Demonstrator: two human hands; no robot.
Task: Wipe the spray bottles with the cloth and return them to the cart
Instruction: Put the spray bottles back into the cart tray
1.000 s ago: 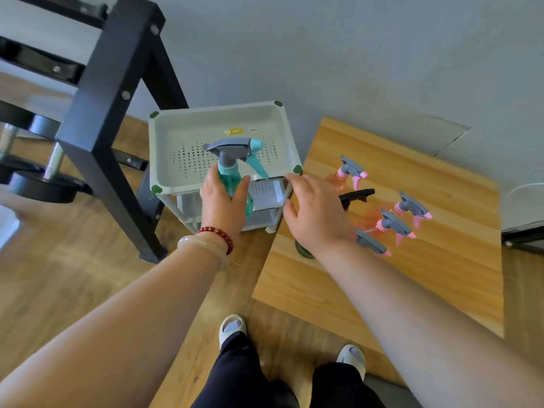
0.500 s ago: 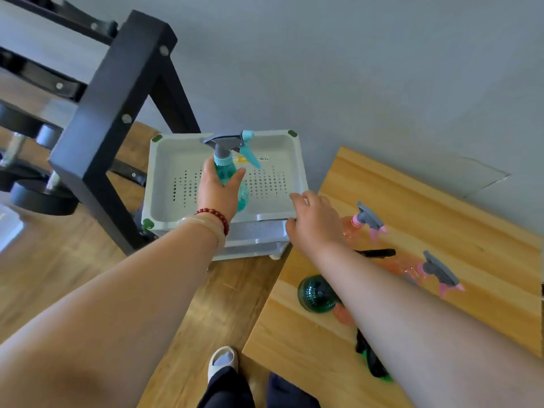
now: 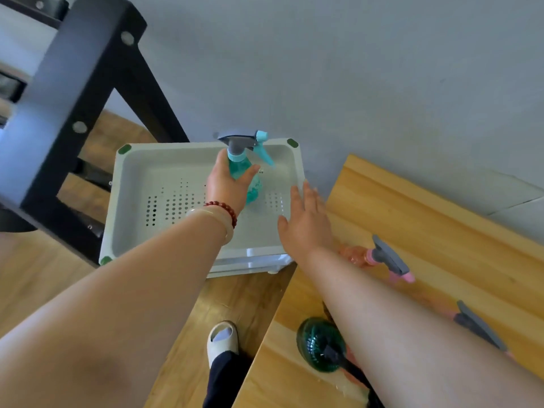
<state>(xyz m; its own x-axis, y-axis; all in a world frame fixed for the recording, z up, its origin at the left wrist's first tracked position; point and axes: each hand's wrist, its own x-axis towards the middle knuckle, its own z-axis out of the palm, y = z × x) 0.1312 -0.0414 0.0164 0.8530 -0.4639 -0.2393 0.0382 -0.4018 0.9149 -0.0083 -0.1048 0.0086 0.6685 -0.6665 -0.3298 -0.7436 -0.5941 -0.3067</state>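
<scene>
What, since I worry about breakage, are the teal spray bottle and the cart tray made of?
The teal spray bottle: probably plastic, translucent and glossy; light passes through its body. The cart tray: probably moulded plastic, matte off-white, with rounded rim and punched holes.

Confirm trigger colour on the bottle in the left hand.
Light blue trigger, grey spray head, on the teal bottle; head view.

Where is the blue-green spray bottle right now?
In the head view, the blue-green spray bottle is upright in the left hand, over the white cart tray near its far right corner, left of the wooden table.
</scene>
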